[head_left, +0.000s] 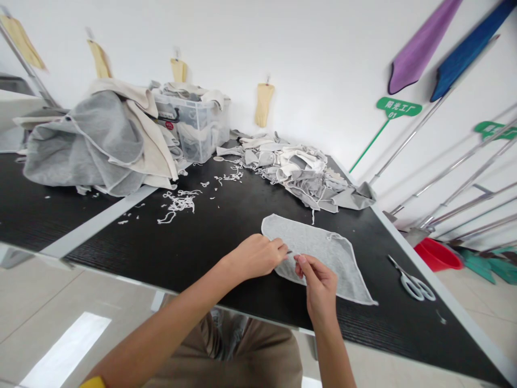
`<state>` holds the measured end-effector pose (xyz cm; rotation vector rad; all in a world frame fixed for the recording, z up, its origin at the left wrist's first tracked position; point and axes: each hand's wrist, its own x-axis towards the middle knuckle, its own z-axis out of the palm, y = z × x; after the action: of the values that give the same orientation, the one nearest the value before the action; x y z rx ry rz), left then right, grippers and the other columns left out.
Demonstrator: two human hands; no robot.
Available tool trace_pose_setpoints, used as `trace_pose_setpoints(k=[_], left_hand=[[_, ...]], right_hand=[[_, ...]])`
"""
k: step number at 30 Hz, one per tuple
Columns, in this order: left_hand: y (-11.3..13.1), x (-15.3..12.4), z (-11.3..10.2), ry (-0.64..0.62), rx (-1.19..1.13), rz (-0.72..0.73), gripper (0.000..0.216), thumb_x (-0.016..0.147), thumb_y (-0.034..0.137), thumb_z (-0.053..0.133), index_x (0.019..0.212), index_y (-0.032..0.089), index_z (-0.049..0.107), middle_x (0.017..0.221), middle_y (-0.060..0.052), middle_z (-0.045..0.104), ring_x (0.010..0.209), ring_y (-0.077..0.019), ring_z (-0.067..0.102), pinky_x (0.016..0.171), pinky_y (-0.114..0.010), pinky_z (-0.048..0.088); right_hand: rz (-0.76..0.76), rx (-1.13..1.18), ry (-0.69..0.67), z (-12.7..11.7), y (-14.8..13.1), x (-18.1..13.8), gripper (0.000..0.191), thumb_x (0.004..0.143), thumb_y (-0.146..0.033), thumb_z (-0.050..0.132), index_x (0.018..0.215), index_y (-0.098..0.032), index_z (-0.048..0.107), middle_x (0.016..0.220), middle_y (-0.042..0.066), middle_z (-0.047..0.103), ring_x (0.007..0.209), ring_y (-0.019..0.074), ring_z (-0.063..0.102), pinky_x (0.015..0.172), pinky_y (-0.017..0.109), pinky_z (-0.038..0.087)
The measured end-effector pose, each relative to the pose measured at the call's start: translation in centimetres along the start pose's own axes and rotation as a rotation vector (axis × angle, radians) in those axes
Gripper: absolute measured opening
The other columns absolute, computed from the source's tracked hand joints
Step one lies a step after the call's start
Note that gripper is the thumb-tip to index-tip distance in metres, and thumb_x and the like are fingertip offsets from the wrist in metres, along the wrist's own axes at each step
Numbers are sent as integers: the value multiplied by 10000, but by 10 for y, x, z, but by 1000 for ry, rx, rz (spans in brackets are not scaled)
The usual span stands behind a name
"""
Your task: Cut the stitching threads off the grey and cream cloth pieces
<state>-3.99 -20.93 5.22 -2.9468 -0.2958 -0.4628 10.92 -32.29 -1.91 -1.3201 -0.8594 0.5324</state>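
A grey cloth (319,242) with a white stitched edge lies flat on the black table. Over its near left part, my left hand (260,257) is closed, knuckles up, with a small dark tip poking out beside its fingers; what it belongs to is hidden. Close by on the right, my right hand (321,277) pinches thumb against fingers over the cloth's near edge. Whatever sits in that pinch is too small to name. White-handled scissors (412,283) lie on the table to the right of the cloth, apart from both hands.
Behind the cloth spreads a heap of grey and white cloths (299,167). Loose white thread scraps (180,203) lie to the left. Farther left are a larger cloth pile (89,140) and a clear plastic bin (202,126). A red bucket (436,255) stands on the floor, right.
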Motion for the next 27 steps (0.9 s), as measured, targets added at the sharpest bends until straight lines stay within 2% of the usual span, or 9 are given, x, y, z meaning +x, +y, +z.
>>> trace_pose_setpoints(k=[5,9,13,17,21,24,27], left_hand=[[-7,-13,0,7,-49,-112,272,981,349,467,1085,168,642,894,-56,701,697,-218,699,549,-302,490],[-15,-51,2,48,-147,-308,274,957,380,516,1139,221,647,906,-34,702,745,-220,697,608,-308,521],[-13,-105,11,208,-282,-520,294,944,379,545,1180,238,648,997,-42,712,811,-199,692,725,-311,550],[-5,-148,25,399,-427,-683,297,919,381,588,1175,249,661,989,-41,725,818,-179,679,755,-292,558],[2,-168,32,516,-539,-804,274,913,338,596,1157,239,674,995,-53,730,838,-181,681,787,-300,566],[5,-173,28,557,-540,-850,272,910,343,595,1150,248,681,1009,-55,735,884,-194,688,825,-312,569],[6,-174,24,542,-552,-857,267,915,351,582,1142,256,683,961,-49,740,809,-174,693,789,-287,581]], right_hand=[[22,16,37,0,-2,1,172,817,-337,702,797,-168,727,628,-8,577,623,112,506,618,246,396],[29,19,63,0,-1,1,191,807,-354,709,789,-164,727,619,-2,576,618,116,508,607,248,397],[35,-13,16,3,-8,3,219,797,-378,709,778,-161,725,619,5,577,607,119,505,586,247,398],[-28,-194,-138,14,-43,18,250,814,-409,681,768,-167,726,637,19,611,613,128,528,584,244,411],[-157,-451,-357,51,-87,52,290,829,-439,643,772,-168,728,663,33,649,634,148,572,597,249,424],[-254,-614,-530,100,-104,82,297,842,-423,607,758,-166,727,666,37,671,634,155,593,603,251,430],[-385,-751,-720,159,-103,108,283,854,-370,573,759,-163,740,664,37,687,609,148,589,582,245,420]])
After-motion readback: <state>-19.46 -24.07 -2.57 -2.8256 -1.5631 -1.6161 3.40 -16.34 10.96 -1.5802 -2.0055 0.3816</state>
